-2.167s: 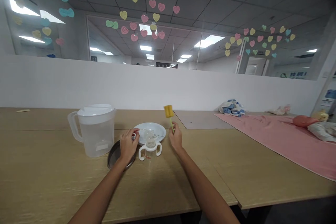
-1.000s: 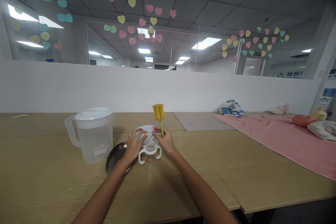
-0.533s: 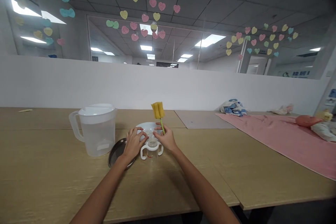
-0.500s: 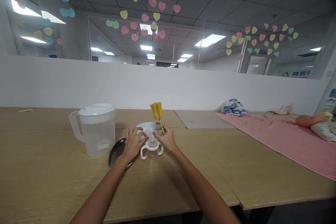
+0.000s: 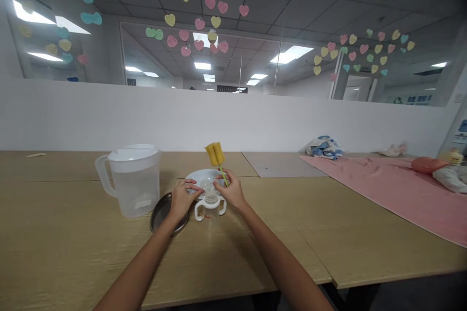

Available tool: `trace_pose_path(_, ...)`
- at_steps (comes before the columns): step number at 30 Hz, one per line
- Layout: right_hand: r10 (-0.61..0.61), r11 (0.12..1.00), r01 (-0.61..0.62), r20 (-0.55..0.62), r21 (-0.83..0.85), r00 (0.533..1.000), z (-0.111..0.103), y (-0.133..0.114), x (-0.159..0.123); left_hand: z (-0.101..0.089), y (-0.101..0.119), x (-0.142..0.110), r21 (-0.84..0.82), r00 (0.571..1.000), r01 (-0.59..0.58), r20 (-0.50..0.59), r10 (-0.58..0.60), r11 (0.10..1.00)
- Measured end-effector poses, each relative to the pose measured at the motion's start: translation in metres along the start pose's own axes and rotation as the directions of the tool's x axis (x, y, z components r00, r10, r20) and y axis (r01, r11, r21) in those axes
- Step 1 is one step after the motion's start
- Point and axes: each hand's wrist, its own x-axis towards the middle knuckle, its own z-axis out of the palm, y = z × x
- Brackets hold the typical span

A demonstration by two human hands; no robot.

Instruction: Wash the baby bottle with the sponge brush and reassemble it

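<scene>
My right hand point(image 5: 232, 192) grips the green handle of a sponge brush point(image 5: 215, 154), whose yellow sponge head points up. My left hand point(image 5: 184, 198) has its fingers pinched over the white bowl point(image 5: 197, 175); whatever is between them is too small to make out. Something clear point(image 5: 208, 186) shows between the two hands, at the bowl. Just in front of the hands, a clear baby bottle point(image 5: 210, 208) stands upright and uncapped, with a white two-handled ring round it. Partly behind my left wrist lies a dark round metal tray point(image 5: 157, 216).
A translucent lidded pitcher point(image 5: 134, 184) stands at the left, its handle turned outward. On the right, a pink cloth point(image 5: 365, 180) covers part of the table, with a blue-and-white towel point(image 5: 324, 148) bunched behind it. A white wall point(image 5: 233, 121) borders the table's back.
The brush's yellow head has tipped slightly to the left. My left hand has shifted a little and its fingers have flattened. The bottle stands in the same place.
</scene>
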Motion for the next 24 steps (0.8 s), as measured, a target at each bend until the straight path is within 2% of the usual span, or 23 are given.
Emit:
trace_pose_path(3, -0.002, 1.0, 0.002, -0.018, 0.005, 1.0, -0.001, 0.001, 0.001, -0.001, -0.001, 0.001, -0.024, 0.999, -0.003, -0.034, 0.002, 1.0)
trace_pose_path(6, 0.006, 1.0, -0.006, -0.031, -0.009, 0.999, -0.002, 0.003, 0.002, -0.001, -0.002, 0.002, -0.038, 1.0, 0.005, -0.022, -0.006, 0.999)
trace_pose_path(16, 0.018, 0.996, -0.017, -0.01, 0.082, 1.0, -0.001, 0.001, 0.002, -0.003, 0.007, -0.002, -0.071, 0.992, -0.066, 0.108, 0.073, 0.995)
trace_pose_path(20, 0.013, 0.995, -0.016, 0.03, 0.096, 0.999, 0.003, -0.005, -0.002, -0.004, 0.013, -0.003, -0.144, 0.979, -0.113, 0.156, 0.135, 0.983)
trace_pose_path(24, -0.007, 0.991, -0.006, 0.097, 0.135, 0.995, 0.007, -0.012, -0.006, -0.002, 0.016, -0.003, -0.176, 0.963, -0.086, 0.238, 0.127, 0.981)
